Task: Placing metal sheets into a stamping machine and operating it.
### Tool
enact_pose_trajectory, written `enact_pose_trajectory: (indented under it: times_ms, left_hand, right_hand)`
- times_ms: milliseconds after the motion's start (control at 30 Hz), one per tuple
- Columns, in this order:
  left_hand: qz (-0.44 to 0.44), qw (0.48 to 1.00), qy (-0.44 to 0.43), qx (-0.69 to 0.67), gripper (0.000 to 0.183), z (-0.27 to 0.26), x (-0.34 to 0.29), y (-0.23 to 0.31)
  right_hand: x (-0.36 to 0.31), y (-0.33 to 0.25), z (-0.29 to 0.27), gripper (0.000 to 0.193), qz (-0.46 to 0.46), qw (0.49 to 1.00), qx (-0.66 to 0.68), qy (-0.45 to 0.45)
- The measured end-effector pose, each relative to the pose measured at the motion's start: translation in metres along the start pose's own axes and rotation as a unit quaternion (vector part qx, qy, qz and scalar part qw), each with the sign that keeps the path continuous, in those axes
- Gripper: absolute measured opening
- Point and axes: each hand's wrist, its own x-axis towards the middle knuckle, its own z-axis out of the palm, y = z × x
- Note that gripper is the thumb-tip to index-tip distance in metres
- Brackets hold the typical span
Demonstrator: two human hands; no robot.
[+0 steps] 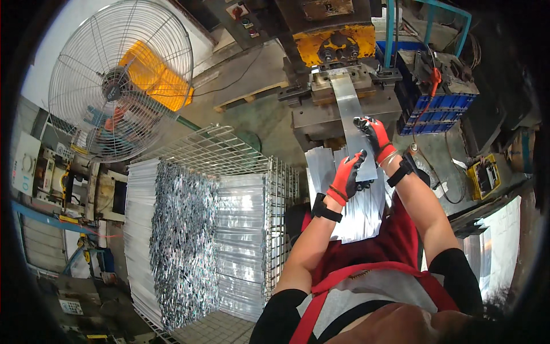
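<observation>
A long shiny metal strip [352,112] runs from the press machine [338,43] down toward my lap. My right hand [375,136], in a red and black glove, grips the strip's right edge partway along. My left hand [348,175], gloved the same way, holds the strip's near end from the left. Under both hands lies a pile of similar metal strips [358,212] across my lap, over a red apron.
A wire cage [229,172] at my left holds stacks of metal sheets [240,229] and cut pieces [180,241]. A large round fan [120,80] stands at upper left. Blue crates [438,106] sit right of the press. A yellow device [484,175] lies at right.
</observation>
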Motion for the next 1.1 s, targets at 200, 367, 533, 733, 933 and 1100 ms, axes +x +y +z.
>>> enact_pose_trajectory:
  times_ms: [200,367,533,733,933,1100]
  left_hand:
    - [-0.001,1.000,-0.013,-0.002,0.030,0.001,0.000,0.000]
    - [0.038,0.998,-0.006,0.050,0.032,0.001,-0.001,-0.007]
    - [0.071,0.991,-0.024,0.107,0.039,-0.028,-0.002,-0.021]
    - [0.124,0.962,-0.057,0.237,0.044,-0.032,0.005,-0.016]
    - [-0.071,0.994,-0.003,-0.083,0.028,-0.005,-0.033,-0.021]
    - [-0.020,0.930,0.034,0.365,0.049,-0.040,-0.046,0.004]
  right_hand:
    - [0.002,0.001,-0.002,0.010,0.020,1.000,-0.008,0.007]
    - [0.000,0.002,-0.005,0.012,-0.015,0.999,-0.041,0.014]
    - [-0.007,-0.003,0.010,0.018,0.030,0.995,-0.090,0.032]
    - [0.016,0.017,-0.010,0.017,-0.060,0.998,-0.031,0.014]
    - [-0.030,0.008,-0.043,0.022,-0.436,0.713,-0.549,-0.017]
    - [-0.123,-0.065,-0.042,0.073,-0.308,0.741,-0.580,0.143]
